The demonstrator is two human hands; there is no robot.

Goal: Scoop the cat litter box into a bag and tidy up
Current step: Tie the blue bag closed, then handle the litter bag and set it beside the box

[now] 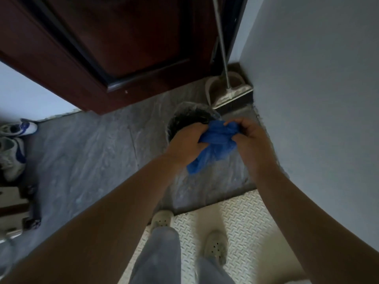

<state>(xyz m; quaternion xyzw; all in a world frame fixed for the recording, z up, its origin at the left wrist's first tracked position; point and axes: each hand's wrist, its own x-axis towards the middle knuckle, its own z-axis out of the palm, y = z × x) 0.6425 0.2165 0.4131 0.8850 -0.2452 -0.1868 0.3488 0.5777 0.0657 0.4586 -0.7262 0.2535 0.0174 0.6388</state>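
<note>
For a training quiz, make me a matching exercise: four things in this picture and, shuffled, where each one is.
1 blue bag
2 bin
3 dustpan
4 sneakers

A in the corner by the wall
B gripped by left hand and right hand
C far left on the floor
D on the floor just beyond the hands

Pairs: 1-B, 2-D, 3-A, 4-C

blue bag (217,146): crumpled; its upper folds are covered by the left hand (184,144) and right hand (250,138); contents cannot be told.
bin (184,116): near rim is hidden behind the left hand and the blue bag; the inside is too dark to be made out.
broom handle (220,37): cut off by the top edge.
sneakers (12,154): cut off by the left edge.
pale object (13,210): blurred, not identified.
</note>
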